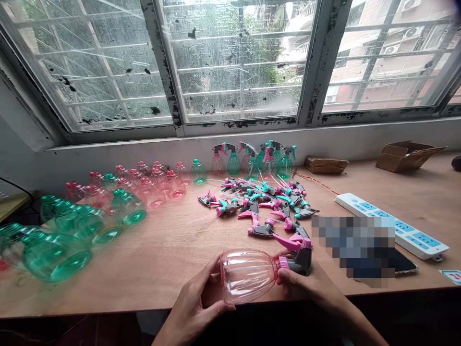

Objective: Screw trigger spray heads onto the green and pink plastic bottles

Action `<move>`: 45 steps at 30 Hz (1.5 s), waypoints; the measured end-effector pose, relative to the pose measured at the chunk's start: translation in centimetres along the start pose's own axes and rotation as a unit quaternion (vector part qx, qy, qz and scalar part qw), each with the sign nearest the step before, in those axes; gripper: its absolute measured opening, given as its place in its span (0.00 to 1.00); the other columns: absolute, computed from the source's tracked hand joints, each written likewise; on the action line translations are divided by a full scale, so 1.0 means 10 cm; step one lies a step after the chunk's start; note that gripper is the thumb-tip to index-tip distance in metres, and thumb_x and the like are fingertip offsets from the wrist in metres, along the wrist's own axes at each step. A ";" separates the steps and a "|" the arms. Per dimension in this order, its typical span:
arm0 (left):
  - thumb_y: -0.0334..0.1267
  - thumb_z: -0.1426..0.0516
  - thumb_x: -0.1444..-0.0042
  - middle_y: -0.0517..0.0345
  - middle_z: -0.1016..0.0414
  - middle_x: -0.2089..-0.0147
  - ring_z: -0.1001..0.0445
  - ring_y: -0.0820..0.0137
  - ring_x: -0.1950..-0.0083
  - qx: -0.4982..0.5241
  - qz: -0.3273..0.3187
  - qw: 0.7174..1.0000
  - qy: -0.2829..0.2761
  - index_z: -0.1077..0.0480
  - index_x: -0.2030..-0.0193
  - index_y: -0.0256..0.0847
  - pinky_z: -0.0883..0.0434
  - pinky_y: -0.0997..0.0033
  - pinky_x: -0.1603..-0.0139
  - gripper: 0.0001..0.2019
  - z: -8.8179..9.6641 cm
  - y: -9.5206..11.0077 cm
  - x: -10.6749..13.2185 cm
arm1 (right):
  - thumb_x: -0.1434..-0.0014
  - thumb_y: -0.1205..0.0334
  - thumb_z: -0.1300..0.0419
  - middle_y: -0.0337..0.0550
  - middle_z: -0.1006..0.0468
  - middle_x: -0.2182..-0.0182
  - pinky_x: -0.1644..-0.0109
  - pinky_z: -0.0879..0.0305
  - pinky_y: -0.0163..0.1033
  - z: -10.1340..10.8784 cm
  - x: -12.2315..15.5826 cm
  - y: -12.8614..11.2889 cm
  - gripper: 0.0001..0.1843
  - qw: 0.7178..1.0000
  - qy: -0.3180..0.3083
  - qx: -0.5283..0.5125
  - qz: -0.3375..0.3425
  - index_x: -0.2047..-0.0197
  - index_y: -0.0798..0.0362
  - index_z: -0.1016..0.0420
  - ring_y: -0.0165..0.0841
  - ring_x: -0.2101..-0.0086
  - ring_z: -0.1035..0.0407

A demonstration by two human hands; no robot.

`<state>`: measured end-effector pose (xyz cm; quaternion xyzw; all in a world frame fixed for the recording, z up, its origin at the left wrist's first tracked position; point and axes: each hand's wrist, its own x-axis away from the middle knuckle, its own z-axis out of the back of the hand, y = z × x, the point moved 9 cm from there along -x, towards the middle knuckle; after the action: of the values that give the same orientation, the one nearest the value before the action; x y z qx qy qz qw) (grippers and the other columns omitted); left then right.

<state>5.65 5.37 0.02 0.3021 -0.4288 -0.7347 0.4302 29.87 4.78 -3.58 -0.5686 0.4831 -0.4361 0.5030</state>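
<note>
A clear pink plastic bottle (247, 275) lies on its side at the table's front edge. My left hand (194, 307) wraps around its base with curled fingers. My right hand (306, 283) grips the pink and grey trigger sprayer head (298, 252) sitting at the bottle's neck. Whether the head is screwed tight cannot be told.
A heap of loose pink and teal sprayer heads (262, 202) lies mid-table. Capless green bottles (54, 254) and pink bottles (154, 185) lie at the left. Several assembled spray bottles (259, 161) stand by the window wall. A white power strip (392, 223), a phone (399, 262) and cardboard boxes (406, 154) sit right.
</note>
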 end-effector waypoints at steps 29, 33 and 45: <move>0.34 0.31 0.45 0.63 0.28 0.33 0.28 0.59 0.35 -0.002 0.002 1.000 0.004 0.42 0.29 0.59 0.30 0.67 0.34 0.41 0.00 -0.03 0.02 | 0.43 0.47 0.29 0.39 0.18 0.74 0.67 0.32 0.39 0.01 0.00 0.02 0.24 1.000 0.009 0.004 0.000 0.52 0.54 0.26 0.32 0.75 0.27; 0.34 0.31 0.46 0.62 0.27 0.33 0.28 0.56 0.35 -0.004 -0.004 1.000 0.010 0.41 0.29 0.58 0.30 0.65 0.34 0.40 0.01 -0.01 0.01 | 0.43 0.48 0.29 0.39 0.17 0.74 0.67 0.32 0.39 0.01 0.01 0.01 0.23 1.000 0.011 0.007 0.001 0.52 0.54 0.26 0.33 0.74 0.27; 0.34 0.31 0.46 0.59 0.27 0.33 0.27 0.55 0.35 -0.004 0.000 1.000 0.007 0.41 0.29 0.56 0.30 0.62 0.33 0.40 0.00 -0.02 0.01 | 0.44 0.48 0.29 0.38 0.18 0.76 0.68 0.32 0.40 0.02 0.01 0.00 0.23 1.000 0.020 0.008 0.008 0.53 0.54 0.25 0.34 0.75 0.27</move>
<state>5.48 5.32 -0.16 0.3058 -0.4231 -0.7338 0.4348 30.05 4.74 -3.57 -0.5517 0.4942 -0.4469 0.5016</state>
